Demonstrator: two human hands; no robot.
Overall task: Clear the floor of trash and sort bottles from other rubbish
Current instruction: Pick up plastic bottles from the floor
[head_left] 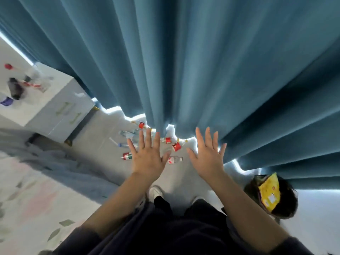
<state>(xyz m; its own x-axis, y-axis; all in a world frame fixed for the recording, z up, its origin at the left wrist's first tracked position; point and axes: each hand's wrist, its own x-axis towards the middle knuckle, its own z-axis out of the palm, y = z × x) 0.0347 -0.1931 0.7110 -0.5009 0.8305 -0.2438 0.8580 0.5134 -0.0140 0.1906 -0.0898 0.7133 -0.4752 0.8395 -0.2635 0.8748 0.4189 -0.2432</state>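
A blue curtain (184, 61) fills most of your view. The bed (36, 190) lies to your left, with a white cabinet (55, 107) beyond it. To your right, a black bag (287, 201) holds a yellow packet (269, 194). Your left hand (147, 157) and right hand (207, 157) are spread wide with the fingers straight, holding nothing. The bottles (175, 159) lie scattered on the floor (103, 137) at the curtain's hem.

A home bedroom, shown by the floor-length pleated teal fabric curtain (184, 61), with a white handled bedside cabinet (60, 111) to its left beside a pale patterned bedspread (33, 196).
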